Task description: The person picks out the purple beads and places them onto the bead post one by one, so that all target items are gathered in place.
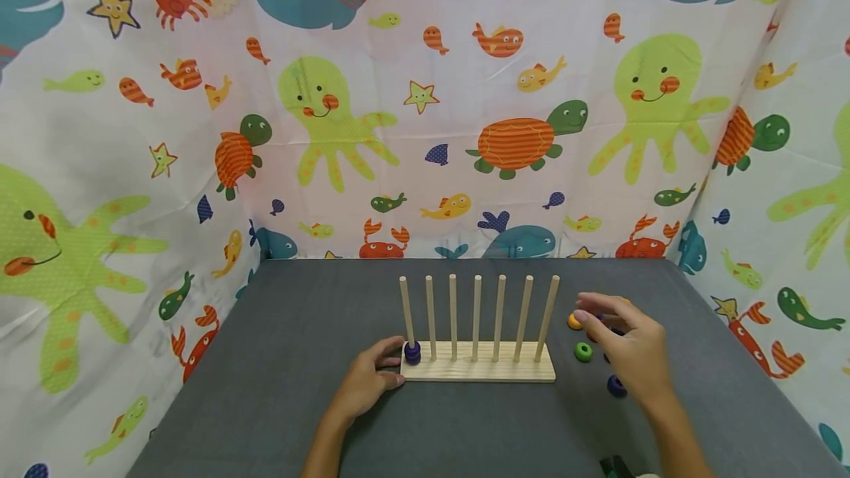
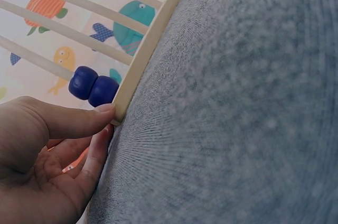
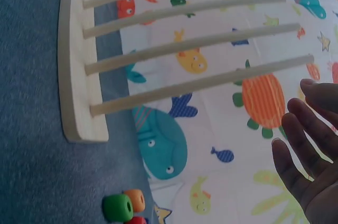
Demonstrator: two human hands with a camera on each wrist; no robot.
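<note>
A pale wooden peg board (image 1: 478, 371) with a row of several upright pegs stands on the grey table. Two dark blue beads (image 2: 95, 86) are stacked on its leftmost peg. My left hand (image 1: 365, 382) grips the left end of the base, thumb on the near edge. Off the right end, my right hand (image 1: 634, 349) hovers over loose beads, its fingers (image 3: 303, 134) apart and nothing visible between them. Beneath and beside it lie an orange bead (image 1: 574, 321), a green bead (image 1: 584, 352) and a dark purple bead (image 1: 616, 386). The hand partly hides other beads.
A grey cloth (image 1: 292, 330) covers the table. White fabric (image 1: 425, 205) printed with sea animals hangs behind and on both sides. Near the front edge, right of centre, a dark green and black object (image 1: 617, 467) is cut off by the frame.
</note>
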